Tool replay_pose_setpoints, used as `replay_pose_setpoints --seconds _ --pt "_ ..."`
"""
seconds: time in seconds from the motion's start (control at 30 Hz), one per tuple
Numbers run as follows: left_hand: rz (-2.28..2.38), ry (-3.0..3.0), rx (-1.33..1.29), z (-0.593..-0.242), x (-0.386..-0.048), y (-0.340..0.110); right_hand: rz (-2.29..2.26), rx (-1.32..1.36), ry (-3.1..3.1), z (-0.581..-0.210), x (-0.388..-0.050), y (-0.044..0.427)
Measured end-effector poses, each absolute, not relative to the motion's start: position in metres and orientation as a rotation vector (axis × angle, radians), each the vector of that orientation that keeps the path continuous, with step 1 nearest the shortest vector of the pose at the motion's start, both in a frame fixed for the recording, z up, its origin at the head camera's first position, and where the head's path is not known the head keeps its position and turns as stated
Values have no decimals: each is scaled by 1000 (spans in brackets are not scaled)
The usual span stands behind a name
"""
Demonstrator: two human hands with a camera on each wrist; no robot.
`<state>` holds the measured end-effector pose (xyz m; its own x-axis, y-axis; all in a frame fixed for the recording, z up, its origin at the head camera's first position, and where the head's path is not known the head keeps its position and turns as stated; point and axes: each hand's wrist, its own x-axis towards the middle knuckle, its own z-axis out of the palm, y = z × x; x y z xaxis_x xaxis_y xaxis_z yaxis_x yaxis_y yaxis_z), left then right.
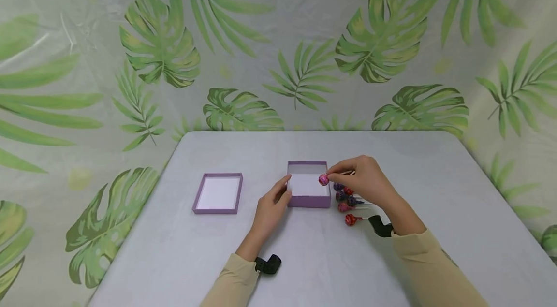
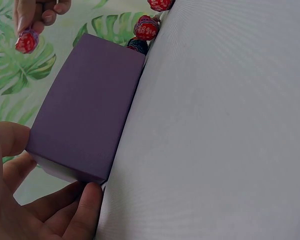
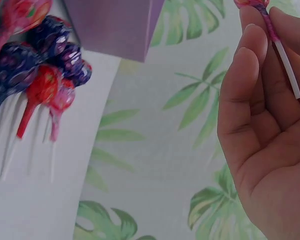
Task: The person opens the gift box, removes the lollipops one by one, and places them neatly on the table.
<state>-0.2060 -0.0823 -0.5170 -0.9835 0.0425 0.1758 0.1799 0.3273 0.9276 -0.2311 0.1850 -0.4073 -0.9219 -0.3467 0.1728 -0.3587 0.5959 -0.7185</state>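
My right hand (image 1: 364, 179) pinches a lollipop (image 1: 324, 180) with a pink and red wrapper above the right side of an open purple box (image 1: 309, 201). Its white stick runs back toward the palm in the right wrist view. The box has a white inside. My left hand (image 1: 271, 210) touches the left end of the box, its fingertips spread along that side near the front corner. In the left wrist view, the plain purple front wall of the box (image 2: 90, 105) faces the camera. Several wrapped lollipops (image 3: 40, 90) lie beside the box, under and near my right hand.
A shallow purple lid (image 1: 216, 211) with a white inside lies on the white table (image 1: 174, 258), left of the box. One red lollipop (image 1: 350, 220) lies nearest the front. Behind the table hangs a leaf-patterned sheet (image 1: 243, 55). Both wrists wear black bands.
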Motion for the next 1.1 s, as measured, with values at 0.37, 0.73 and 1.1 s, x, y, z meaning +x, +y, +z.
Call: replay_pose_setpoints --seconds 0.37,0.73,1.1 --pt "-1749 -2467 -200 -518 -205 -83 1298 507 -2857 -422 -218 206" --pt "-1763 -2452 -212 -518 -206 -82 1253 439 -2883 -434 -207 222" --pt "-1757 -2455 -203 -519 -207 -82 1233 385 -2930 -452 -202 239"
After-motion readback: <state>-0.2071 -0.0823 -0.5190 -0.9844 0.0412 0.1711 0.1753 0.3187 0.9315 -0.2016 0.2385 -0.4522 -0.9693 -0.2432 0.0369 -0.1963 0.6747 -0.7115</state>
